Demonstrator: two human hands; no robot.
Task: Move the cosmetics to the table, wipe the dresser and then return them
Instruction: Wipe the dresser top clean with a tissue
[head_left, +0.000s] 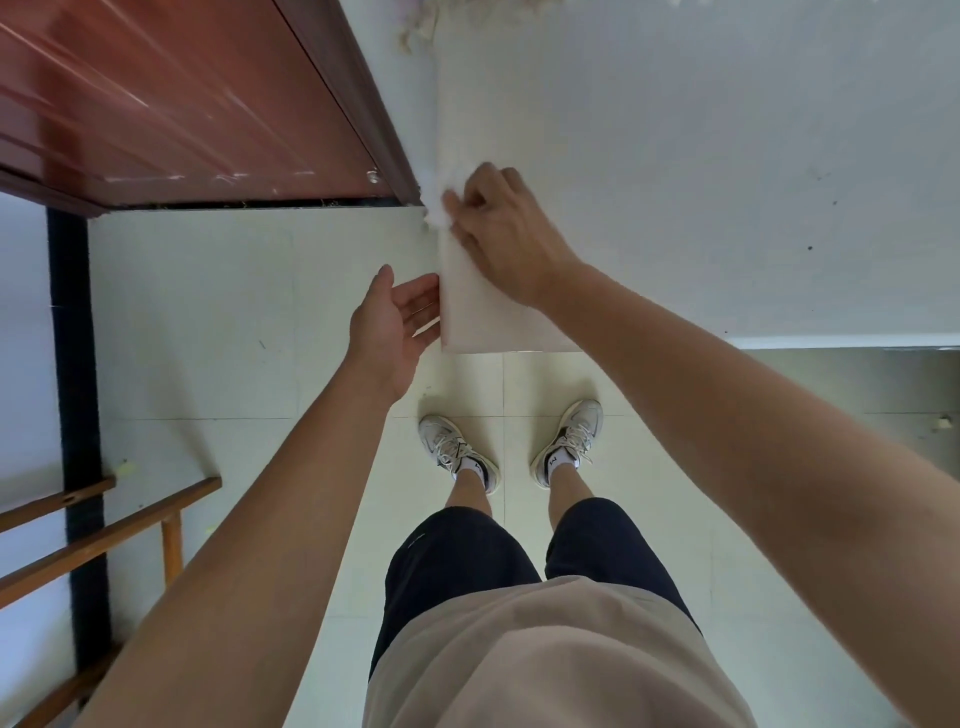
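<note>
A white dresser top (675, 156) fills the upper right of the head view. My right hand (498, 234) presses a crumpled white tissue (436, 202) on the top's left edge, near its front corner. My left hand (395, 322) is held open, palm up, just below that edge beside the dresser's front left corner, with nothing in it. No cosmetics are in view.
A red-brown door (182, 93) stands left of the dresser. A black post (78, 364) and wooden rails (104, 540) are at the lower left. A fluffy cream thing (421, 26) lies at the dresser's far edge. Pale floor tiles (234, 312) surround my feet.
</note>
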